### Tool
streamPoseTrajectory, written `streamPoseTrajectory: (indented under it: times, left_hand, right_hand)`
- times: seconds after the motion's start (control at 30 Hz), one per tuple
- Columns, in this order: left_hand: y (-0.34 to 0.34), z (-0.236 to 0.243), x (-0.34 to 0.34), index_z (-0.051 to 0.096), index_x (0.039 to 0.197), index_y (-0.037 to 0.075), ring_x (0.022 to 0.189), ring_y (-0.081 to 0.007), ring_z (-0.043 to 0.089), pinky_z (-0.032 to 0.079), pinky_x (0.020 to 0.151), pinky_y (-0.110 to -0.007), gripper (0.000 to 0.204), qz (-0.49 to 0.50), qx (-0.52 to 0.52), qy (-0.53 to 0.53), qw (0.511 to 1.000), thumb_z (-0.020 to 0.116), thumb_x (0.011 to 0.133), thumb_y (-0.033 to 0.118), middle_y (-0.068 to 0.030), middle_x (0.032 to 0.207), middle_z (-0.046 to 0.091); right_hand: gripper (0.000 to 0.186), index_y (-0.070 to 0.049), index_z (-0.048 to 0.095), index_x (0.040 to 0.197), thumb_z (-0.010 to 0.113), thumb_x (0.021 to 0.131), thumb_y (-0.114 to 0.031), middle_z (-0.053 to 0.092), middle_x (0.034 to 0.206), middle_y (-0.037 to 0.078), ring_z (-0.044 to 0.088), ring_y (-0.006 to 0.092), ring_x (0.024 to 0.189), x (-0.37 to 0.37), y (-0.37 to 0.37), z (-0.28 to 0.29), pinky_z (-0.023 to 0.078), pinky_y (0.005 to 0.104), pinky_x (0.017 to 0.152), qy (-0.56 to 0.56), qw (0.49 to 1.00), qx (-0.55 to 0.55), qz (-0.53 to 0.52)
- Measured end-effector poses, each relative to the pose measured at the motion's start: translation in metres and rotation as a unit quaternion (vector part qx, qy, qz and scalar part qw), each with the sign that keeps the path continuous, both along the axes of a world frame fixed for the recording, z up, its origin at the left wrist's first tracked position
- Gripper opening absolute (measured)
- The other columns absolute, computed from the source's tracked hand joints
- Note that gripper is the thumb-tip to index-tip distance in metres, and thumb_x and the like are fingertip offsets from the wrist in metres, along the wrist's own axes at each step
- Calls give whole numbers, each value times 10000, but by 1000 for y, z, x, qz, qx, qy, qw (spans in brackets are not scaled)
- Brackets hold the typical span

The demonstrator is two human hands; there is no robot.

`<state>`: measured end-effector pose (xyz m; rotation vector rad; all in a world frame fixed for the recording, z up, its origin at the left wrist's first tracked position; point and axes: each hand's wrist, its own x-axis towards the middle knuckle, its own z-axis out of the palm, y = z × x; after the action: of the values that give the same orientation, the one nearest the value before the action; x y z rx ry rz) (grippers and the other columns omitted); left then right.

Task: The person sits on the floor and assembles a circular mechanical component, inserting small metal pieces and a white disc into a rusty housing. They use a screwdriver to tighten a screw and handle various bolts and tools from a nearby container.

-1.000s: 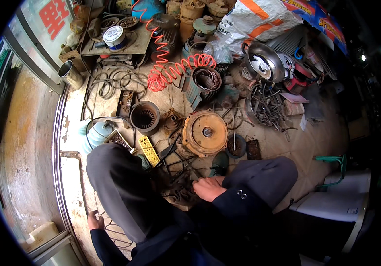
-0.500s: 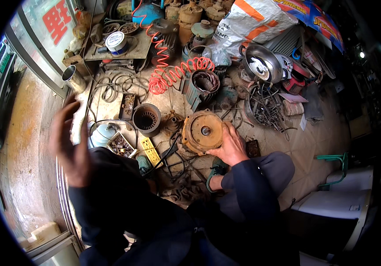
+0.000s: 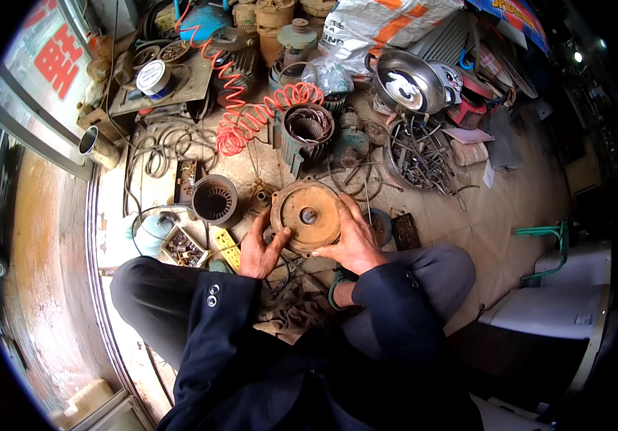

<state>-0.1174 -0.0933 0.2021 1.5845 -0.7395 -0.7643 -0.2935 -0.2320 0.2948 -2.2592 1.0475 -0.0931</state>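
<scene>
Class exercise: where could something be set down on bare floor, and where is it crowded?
The widest bare floor lies between the right knee, metal scraps and green rail. It's crowded around the rusty disc held by left hand and right hand, near the metal ring and power strip.

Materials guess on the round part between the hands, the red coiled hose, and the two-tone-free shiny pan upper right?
Round part: likely cast metal, matte; blotchy orange-brown surface suggests rust or old paint.
Red coiled hose: probably plastic, slightly glossy; evenly coloured, springy loops.
Pan: looks like stainless steel, polished; bright, mirror-like highlights inside.
</scene>
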Motion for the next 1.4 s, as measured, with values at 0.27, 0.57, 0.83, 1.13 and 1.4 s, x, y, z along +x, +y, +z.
streamPoseTrajectory:
  times: [0.27,0.57,0.83,1.13,1.4]
  left_hand:
    - [4,-2,-2,548,1435,-49,1248,-390,657,499,1047,-430,702,11,68,-68,995,771,911,361,-322,1274,677]
    - [4,-11,7,504,1471,-67,1278,-305,638,493,1072,-390,708,-10,34,-9,999,781,940,312,-270,1345,666]
    - [-3,-12,3,496,1452,-67,1248,-253,618,492,1058,-362,631,-15,-5,39,999,774,960,213,-212,1341,654]
    - [-5,33,-6,432,1508,-38,1235,-234,600,500,1036,-349,631,-31,62,135,988,731,992,170,-178,1366,622]
    - [7,16,4,426,1533,-55,1290,-244,580,454,1101,-354,597,-30,43,131,990,669,1019,127,-164,1435,590]
  right_hand:
    - [1161,21,360,1560,989,618,-235,313,1645,226,466,414,1430,-7,0,-12,459,441,1153,-82,996,-11,17]
    - [1008,5,347,1592,880,798,-315,277,1686,196,404,387,1486,-18,-45,30,344,422,1236,108,981,58,150]
    - [604,97,627,1303,829,849,-247,681,1242,316,681,438,1163,-69,-120,123,542,469,990,2,996,-68,-51]
    - [348,74,691,1141,746,908,-179,711,1078,311,692,473,1048,-96,-133,87,553,479,874,2,996,-19,-88]
    - [297,59,640,975,739,918,-215,677,925,318,648,523,985,-106,-151,93,509,553,853,84,991,-97,-42]
